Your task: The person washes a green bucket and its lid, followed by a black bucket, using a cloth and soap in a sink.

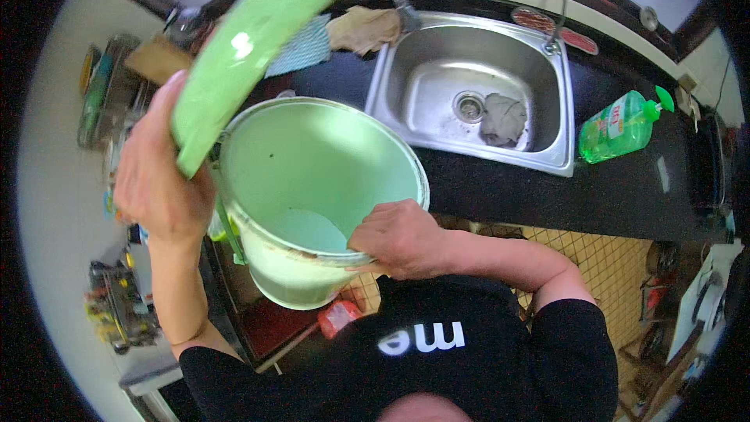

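so, right hand [398, 241] on bucket [316, 164]

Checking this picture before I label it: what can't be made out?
All in the head view:
- Green lid: upper end cut off by the top edge.
- Left hand: some fingertips hidden behind the lid.
- Right hand: fingertips hidden by its own curled knuckles at the bucket rim.
- Cluttered items at left: too blurred to name.
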Motion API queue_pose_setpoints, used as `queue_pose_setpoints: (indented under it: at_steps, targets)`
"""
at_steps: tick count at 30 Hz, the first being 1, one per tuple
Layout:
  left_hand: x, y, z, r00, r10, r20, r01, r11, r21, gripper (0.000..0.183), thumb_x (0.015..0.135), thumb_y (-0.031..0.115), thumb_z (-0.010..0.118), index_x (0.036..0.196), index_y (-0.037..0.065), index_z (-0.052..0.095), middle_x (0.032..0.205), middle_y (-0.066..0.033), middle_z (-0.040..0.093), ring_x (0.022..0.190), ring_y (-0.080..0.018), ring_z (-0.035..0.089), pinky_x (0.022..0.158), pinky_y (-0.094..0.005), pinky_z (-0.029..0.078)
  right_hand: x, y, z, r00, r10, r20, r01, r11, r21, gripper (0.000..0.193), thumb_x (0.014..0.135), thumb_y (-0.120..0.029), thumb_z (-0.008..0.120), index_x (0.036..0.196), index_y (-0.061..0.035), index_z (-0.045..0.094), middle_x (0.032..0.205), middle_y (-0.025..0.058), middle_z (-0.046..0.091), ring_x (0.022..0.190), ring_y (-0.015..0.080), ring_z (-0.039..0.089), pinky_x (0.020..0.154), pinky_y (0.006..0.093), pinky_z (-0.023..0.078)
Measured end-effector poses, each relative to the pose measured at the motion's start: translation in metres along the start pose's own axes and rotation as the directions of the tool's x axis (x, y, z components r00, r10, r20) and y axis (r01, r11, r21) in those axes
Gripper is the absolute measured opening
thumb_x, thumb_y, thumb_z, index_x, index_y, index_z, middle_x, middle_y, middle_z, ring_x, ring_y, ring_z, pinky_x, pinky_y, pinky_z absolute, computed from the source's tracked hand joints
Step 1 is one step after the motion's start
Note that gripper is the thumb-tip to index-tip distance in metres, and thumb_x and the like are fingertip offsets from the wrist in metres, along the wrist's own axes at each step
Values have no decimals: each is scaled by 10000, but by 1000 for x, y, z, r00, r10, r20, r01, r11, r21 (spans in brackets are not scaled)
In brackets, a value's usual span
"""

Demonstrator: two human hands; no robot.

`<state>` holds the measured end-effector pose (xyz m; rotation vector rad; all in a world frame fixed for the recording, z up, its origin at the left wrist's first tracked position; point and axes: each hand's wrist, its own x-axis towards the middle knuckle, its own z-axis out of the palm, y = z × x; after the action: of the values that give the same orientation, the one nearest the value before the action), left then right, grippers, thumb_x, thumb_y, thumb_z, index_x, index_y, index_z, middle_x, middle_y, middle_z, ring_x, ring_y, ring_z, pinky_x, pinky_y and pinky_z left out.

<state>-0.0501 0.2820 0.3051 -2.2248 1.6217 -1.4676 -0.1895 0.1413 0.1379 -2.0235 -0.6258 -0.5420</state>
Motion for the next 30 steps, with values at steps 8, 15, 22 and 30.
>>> queue_pose_setpoints:
  at_steps: [8,15,22,30]
  targets:
    - [-146,-62,-81,965,-261,12,261,965,-10,340,771,80,619,1095,-3,557,1044,-147,631,916,-246,634,804,-312,487,55,-44,139,971,-147,190,158,986,-43,193,646,-154,634,736,-51,499,639,75,571,628,237,592,598,335,474]
    - [-251,-60,-63,851,-301,430,260,953,153,550,640,94,642,1181,87,539,773,-39,568,632,-195,549,553,-293,441,38,-17,270,846,43,531,10,995,-97,273,778,-285,593,744,-25,518,623,156,603,621,311,625,617,405,506]
    - [-359,-49,-5,280,-639,717,714,637,289,533,714,84,599,1205,106,394,854,-174,610,740,-377,592,626,-475,465,-32,41,326,601,227,766,-163,973,-161,427,755,-341,636,1044,-45,530,1010,133,593,1017,274,541,923,439,359]
    - [-499,31,67,43,-586,809,814,491,312,429,767,82,543,1148,92,346,932,-217,602,837,-431,568,704,-507,421,-200,106,211,320,890,324,-679,454,-577,309,769,-292,573,1009,-96,583,853,137,626,860,327,603,728,477,477]
